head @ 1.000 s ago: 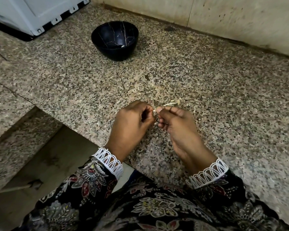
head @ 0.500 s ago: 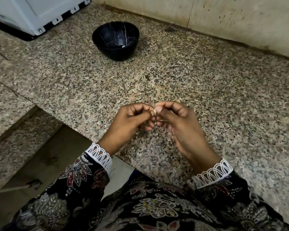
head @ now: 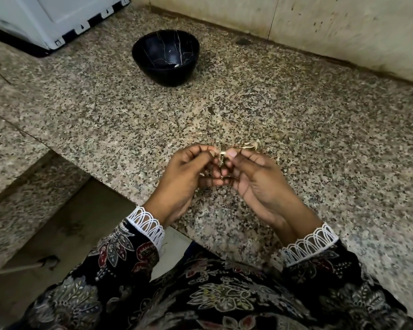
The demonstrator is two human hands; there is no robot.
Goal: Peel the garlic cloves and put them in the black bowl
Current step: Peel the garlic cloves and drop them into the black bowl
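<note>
item: garlic clove (head: pixel 222 153), small, pale, mostly hidden; only a sliver of white flesh and papery skin shows between the fingertips. held in the air above the tabletop (head: pixel 296 110), not resting on it.

grip: left hand (head: pixel 188 167) and right hand (head: pixel 250 172) both curled, thumb and forefinger tips of each pinching the clove from opposite sides, fingertips touching at the meeting point. how much skin remains on the clove cannot be told.

near the grip: dry garlic skin (head: pixel 249 146) lying on the tabletop just beyond the right hand's fingertips; a few finer flakes may lie under the hands, too small to be sure.

far from the grip: black bowl (head: pixel 165 57), well beyond and to the left of the hands, upright, with thin white veining; one small pale piece in its bottom, likely a peeled clove.

risks, as judged:
- clove is small and slick once bared; a hard pull on the skin could shoot it out of the pinch onto the tabletop or off the near edge to the floor.
- thin skin may tear into scraps and leave bits stuck on.
- the bowl is a long reach away; a loose hold during the carry could drop the clove short.
</note>
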